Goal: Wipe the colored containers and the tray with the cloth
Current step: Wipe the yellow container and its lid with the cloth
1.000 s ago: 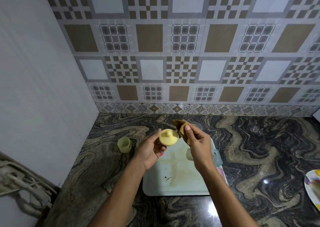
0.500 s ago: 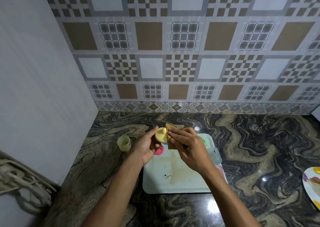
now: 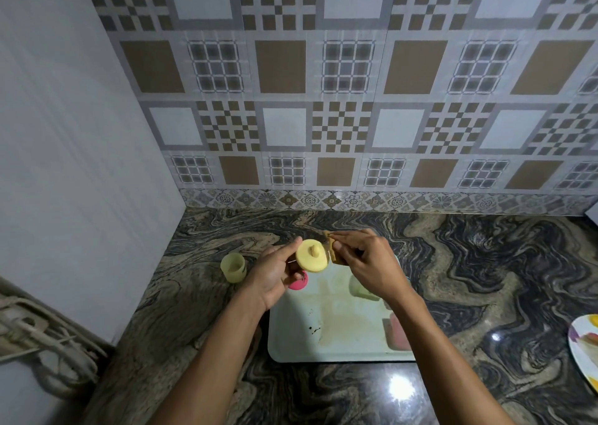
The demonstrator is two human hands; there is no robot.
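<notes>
Yellow lid (image 3: 311, 258), knob toward the camera, pinched at its left rim between the thumb and curled fingers of the left hand (image 3: 273, 274). The right hand (image 3: 372, 264), fingers bunched, pinches a tan cloth (image 3: 333, 253) against the lid's right rim. Both are held above the far edge of the pale tray (image 3: 339, 337). A yellow cup (image 3: 233, 267) stands on the counter (image 3: 485, 279) just left of the left fingers, apart from the tray.

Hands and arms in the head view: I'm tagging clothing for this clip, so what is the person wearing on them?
Nothing worn shows. The left hand and right hand are bare: no gloves, rings, watch or bracelet visible. The left forearm and right forearm are bare too, down to the picture's lower edge; no sleeve shows.
</notes>
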